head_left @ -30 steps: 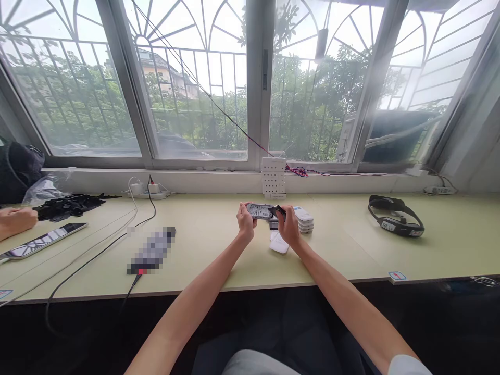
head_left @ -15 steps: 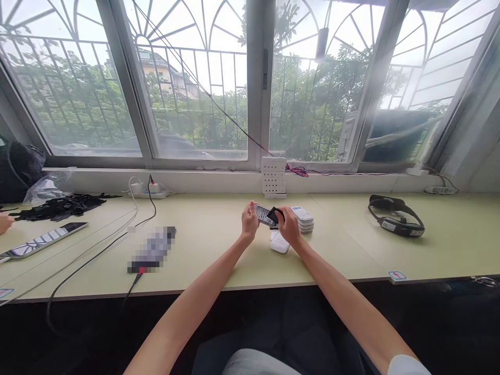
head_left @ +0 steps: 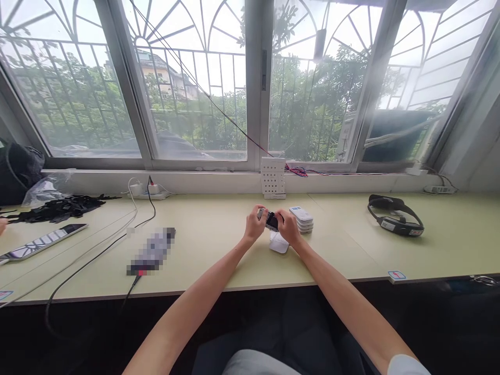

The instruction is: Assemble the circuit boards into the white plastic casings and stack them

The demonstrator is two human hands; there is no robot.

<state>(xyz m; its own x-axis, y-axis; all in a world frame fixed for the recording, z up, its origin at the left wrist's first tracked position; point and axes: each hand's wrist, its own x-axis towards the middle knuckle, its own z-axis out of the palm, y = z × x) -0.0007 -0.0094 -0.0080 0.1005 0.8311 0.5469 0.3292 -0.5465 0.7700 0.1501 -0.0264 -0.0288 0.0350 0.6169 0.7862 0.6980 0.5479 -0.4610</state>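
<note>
Above the table, my left hand [head_left: 254, 225] and my right hand [head_left: 288, 226] grip opposite ends of a small electronic device [head_left: 272, 221]. A dark, flat piece lies over its middle, and a lighter edge shows around that piece. My fingers cover both ends, so its exact kind cannot be made out. Just below my right hand, a white rounded cover [head_left: 278, 244] rests on the tabletop. A stack of several white, flat boxes [head_left: 301, 219] with rounded corners stands close to the right of that hand.
A black head strap [head_left: 396, 216] sits at the right. Against the sill stands a white perforated panel [head_left: 273, 178]. At the left are a blurred-out device [head_left: 152, 251] with a cable, a phone [head_left: 45, 241], black strips [head_left: 62, 208] and another person's hand [head_left: 2, 225].
My left hand has shifted slightly right and down, its fingers now folded over the device. The dark piece, tilted in my right hand before, now lies flat against the device.
</note>
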